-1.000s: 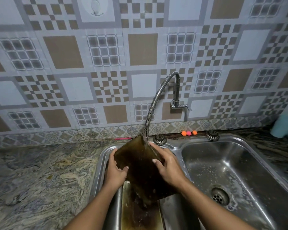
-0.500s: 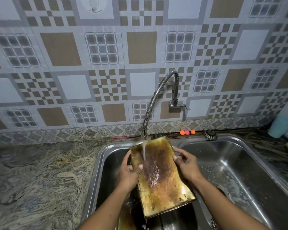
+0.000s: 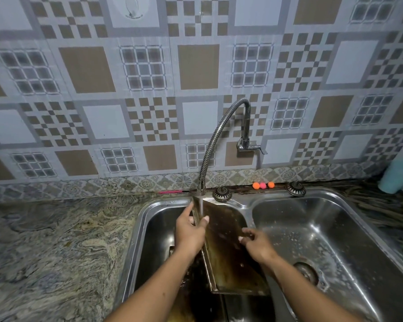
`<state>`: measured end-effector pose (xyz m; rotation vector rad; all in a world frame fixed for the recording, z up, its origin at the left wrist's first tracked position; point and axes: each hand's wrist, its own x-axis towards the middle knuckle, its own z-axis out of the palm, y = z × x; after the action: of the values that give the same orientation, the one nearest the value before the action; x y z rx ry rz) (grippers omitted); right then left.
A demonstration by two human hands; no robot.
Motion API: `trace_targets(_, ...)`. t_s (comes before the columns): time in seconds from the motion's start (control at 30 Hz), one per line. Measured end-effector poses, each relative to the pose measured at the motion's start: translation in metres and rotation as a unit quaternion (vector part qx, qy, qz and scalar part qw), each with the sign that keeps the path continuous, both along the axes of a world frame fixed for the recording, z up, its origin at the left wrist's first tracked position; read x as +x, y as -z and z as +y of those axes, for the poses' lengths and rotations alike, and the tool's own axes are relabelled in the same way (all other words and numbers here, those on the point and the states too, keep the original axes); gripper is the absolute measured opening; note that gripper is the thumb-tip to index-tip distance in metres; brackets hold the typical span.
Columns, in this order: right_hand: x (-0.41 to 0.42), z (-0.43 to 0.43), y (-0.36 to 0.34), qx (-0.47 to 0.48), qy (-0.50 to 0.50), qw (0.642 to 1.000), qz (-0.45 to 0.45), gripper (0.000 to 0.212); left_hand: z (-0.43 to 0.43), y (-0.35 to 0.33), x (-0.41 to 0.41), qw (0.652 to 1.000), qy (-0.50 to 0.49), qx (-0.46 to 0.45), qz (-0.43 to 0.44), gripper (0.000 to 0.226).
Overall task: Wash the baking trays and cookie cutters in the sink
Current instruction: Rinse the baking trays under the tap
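A dark, stained baking tray (image 3: pixel 228 259) stands tilted over the divider of the double steel sink (image 3: pixel 249 201), its top edge under the running water from the flexible tap (image 3: pixel 213 145). My left hand (image 3: pixel 190 233) grips the tray's upper left edge, thumb on the dark face. My right hand (image 3: pixel 257 244) rests its fingertips on the tray's right side. Another stained tray (image 3: pixel 196 296) lies in the left basin, mostly hidden under my arm. No cookie cutters are visible.
The right basin (image 3: pixel 330 231) holds soapy drops and a drain (image 3: pixel 308 273). Two metal sink plugs (image 3: pixel 222 194) sit on the back rim, with small orange and pink balls (image 3: pixel 263 185). A marbled counter (image 3: pixel 56 240) spreads to the left. Green and yellow items sit at the far right.
The tray has turned from its yellowish inner face to its dark side and tilted more on edge. My right hand slid from the tray's upper right edge down onto its face.
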<state>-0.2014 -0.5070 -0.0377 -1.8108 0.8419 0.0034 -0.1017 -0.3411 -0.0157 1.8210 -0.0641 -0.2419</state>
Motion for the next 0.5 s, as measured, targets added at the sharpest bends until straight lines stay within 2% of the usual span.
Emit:
trace_targets(0.17,-0.005,0.005,0.009,0.023,0.027,0.999,-0.009,0.041,0.0,-0.007,0.009,0.999,-0.001,-0.007,0.051,0.067)
trace_targets(0.3,-0.01,-0.011,0.002,0.025,0.063,0.998,-0.012,0.025,-0.006,0.003,0.008,0.995,0.02,-0.029,0.094,0.059)
trace_targets(0.5,-0.022,-0.015,-0.025,-0.107,0.096,0.986,-0.08,0.025,-0.007,0.028,0.001,0.988,0.06,-0.019,0.138,0.064)
